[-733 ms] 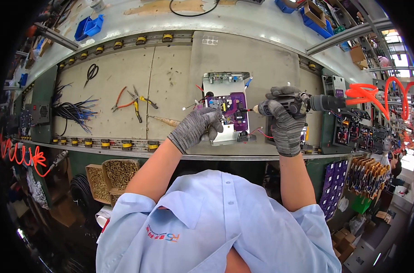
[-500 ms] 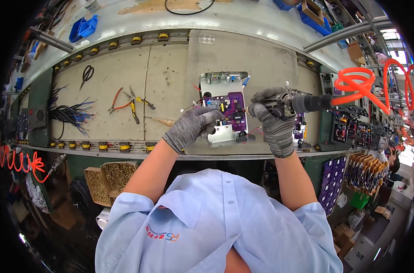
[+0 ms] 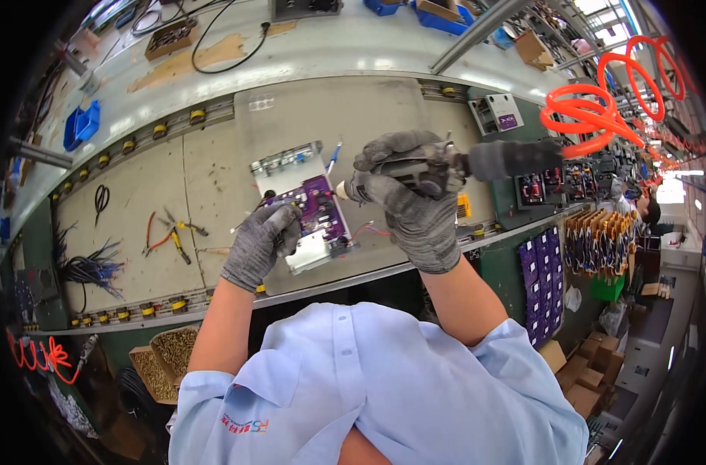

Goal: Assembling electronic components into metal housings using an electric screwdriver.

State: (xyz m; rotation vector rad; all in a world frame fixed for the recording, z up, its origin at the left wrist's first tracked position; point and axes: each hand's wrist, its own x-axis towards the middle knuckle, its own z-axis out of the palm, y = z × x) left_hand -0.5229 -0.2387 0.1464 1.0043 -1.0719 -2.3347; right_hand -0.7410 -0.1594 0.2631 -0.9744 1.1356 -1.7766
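A purple circuit board [image 3: 315, 208] lies on a silver metal plate [image 3: 312, 256] on the grey conveyor bench. My left hand [image 3: 261, 242], in a grey glove, rests on the board's left edge and pinches something small there. My right hand [image 3: 412, 195], also gloved, is shut on a black powered screwdriver [image 3: 477, 161]. Its tip points left, just above the board's upper right corner. An orange coiled hose [image 3: 593, 108] runs from the tool's back end.
Red-handled pliers and cutters [image 3: 167, 232] lie left of the board, scissors [image 3: 101, 200] farther left, and a bundle of black wires [image 3: 89, 267] at the far left. Purple boards stand in a rack [image 3: 540, 271] at right. Boxes of screws [image 3: 170, 353] sit below the bench.
My right hand has kept the screwdriver by the board's upper right corner. My left hand has stayed on the board's left edge. My head has leaned closer, so everything looks larger.
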